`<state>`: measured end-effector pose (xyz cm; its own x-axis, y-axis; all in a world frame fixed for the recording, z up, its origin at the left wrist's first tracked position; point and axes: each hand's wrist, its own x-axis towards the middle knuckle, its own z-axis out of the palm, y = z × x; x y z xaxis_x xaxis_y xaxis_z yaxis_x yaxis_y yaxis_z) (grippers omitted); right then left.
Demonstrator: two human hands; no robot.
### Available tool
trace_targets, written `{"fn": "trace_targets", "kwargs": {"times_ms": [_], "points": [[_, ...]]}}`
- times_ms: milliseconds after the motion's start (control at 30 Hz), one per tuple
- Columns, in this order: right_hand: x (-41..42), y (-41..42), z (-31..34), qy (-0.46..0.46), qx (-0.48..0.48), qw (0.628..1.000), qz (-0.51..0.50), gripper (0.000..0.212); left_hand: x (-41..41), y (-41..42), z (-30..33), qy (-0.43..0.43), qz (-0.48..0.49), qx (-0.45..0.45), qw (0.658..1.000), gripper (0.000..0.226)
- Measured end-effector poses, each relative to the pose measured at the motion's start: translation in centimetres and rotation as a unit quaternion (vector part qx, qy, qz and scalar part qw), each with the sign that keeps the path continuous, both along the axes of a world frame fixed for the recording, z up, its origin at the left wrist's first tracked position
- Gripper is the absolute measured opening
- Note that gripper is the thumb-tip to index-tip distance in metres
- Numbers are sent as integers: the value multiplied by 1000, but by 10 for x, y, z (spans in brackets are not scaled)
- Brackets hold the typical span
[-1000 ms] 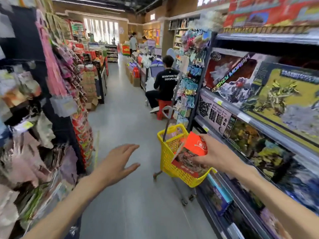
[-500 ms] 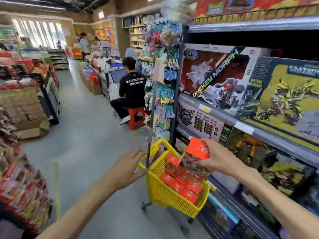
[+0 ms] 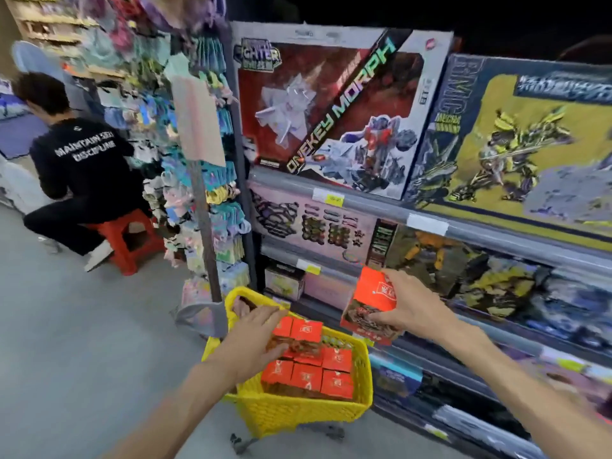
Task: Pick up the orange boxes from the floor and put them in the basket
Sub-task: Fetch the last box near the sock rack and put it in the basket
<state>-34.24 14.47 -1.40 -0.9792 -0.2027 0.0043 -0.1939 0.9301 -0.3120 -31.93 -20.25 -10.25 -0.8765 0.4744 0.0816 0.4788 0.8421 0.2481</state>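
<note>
A yellow wheeled basket (image 3: 298,412) stands on the floor beside the toy shelves, with several orange boxes (image 3: 306,376) packed inside it. My right hand (image 3: 410,309) grips one more orange box (image 3: 372,304), held above the basket's right rim. My left hand (image 3: 255,339) reaches over the basket's left side, fingers spread and resting on the boxes stacked at the back. The basket's grey handle pole (image 3: 203,226) rises behind my left hand.
Shelves with large toy boxes (image 3: 331,111) run along the right. A rack of hanging small goods (image 3: 185,144) stands behind the basket. A person in black (image 3: 79,167) sits on a red stool (image 3: 127,240) at the left. Grey floor (image 3: 82,359) spreads to the left.
The view has turned right and down toward the basket. My left hand has moved forward onto the boxes in the basket. My right hand still holds the orange box above it.
</note>
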Motion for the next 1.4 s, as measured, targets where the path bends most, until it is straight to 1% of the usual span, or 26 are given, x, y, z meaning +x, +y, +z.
{"fn": "trace_targets", "kwargs": {"times_ms": [100,200,333,467,533,633,767,867,933,1000,1067,1133,1233,1400], "points": [[-12,-2,-19,-3,9,999,-52,101,-42,0,-14,-23,-33,-1,999,73],[-22,1,-44,-20,7,995,-93,98,-72,9,-29,-34,-56,1,998,65],[-45,5,-84,-37,9,992,-117,97,-107,29,-49,-38,-66,-6,997,59],[-78,10,-137,-56,12,993,-106,95,-141,46,-91,-74,-52,-29,996,61],[-97,13,-172,-81,14,991,-103,101,-157,52,-123,-99,-36,-32,994,63],[-126,13,-227,-108,27,990,-89,109,-177,57,-165,-101,-16,-25,994,69],[-156,12,-293,-125,51,989,-64,106,-191,64,-207,-122,12,-22,992,74],[-173,5,-336,-130,60,989,-38,99,-198,69,-234,-125,24,-11,992,68],[-182,-1,-357,-156,67,985,-28,99,-201,69,-254,-132,27,-3,991,68],[-187,-7,-377,-152,81,985,-16,102,-201,68,-271,-145,26,4,989,70],[-189,-12,-399,-143,74,987,-11,98,-202,66,-284,-152,27,7,988,71],[-191,-17,-415,-154,72,985,-6,98,-201,65,-292,-157,30,-1,987,72],[-192,-21,-432,-149,84,985,-1,103,-197,62,-302,-170,39,2,985,72],[-193,-24,-447,-125,74,989,-1,101,-199,61,-314,-176,44,5,983,71]]}}
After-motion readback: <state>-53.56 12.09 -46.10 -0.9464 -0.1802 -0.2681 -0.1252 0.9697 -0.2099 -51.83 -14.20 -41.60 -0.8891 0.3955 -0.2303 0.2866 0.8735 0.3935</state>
